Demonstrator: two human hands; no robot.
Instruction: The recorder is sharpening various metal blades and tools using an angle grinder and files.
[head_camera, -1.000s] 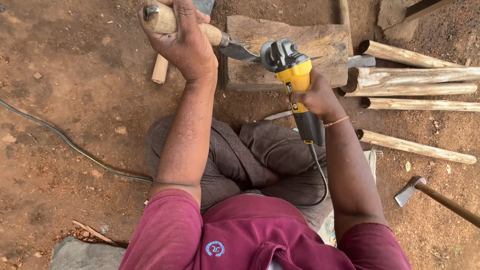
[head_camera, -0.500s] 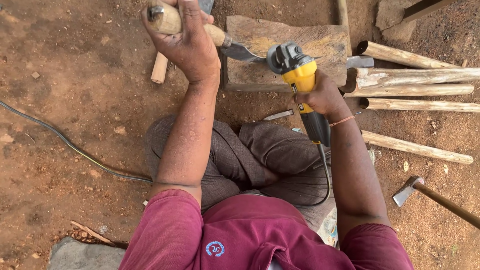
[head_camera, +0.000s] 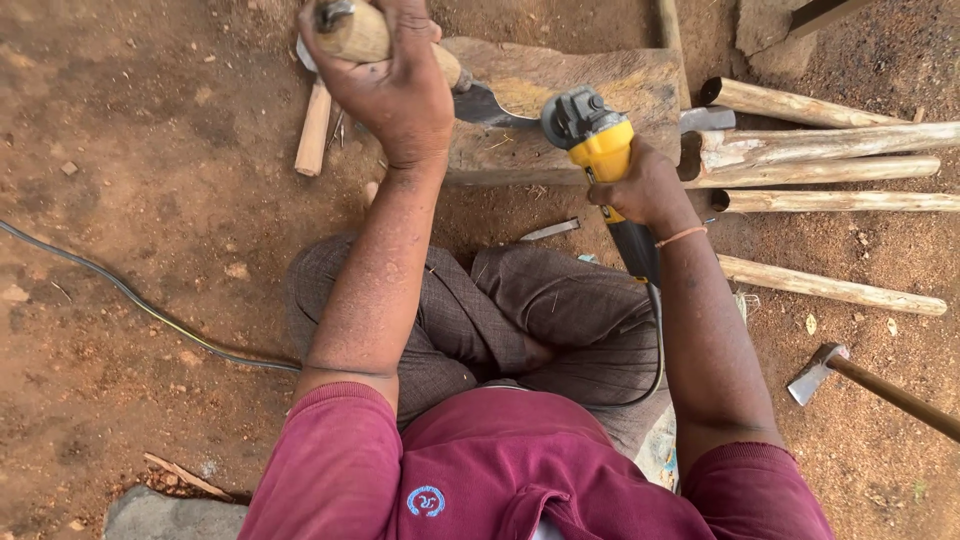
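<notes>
Both hands had drifted slightly: left hand (head_camera: 395, 85) gripped the smooth wooden handle (head_camera: 350, 30), right hand (head_camera: 645, 190) clasped the yellow grinder (head_camera: 600, 145).

Matt wood handle (head_camera: 352, 30), glossy yellow plastic grinder (head_camera: 600, 150).

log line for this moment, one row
left hand: grips wooden handle | right hand: holds grinder | blade: at grinder head, on wood block

Outdoor woodworking yard: bare dirt ground (head_camera: 150, 150), stacked poles (head_camera: 830, 170), axe (head_camera: 815, 372).
</notes>
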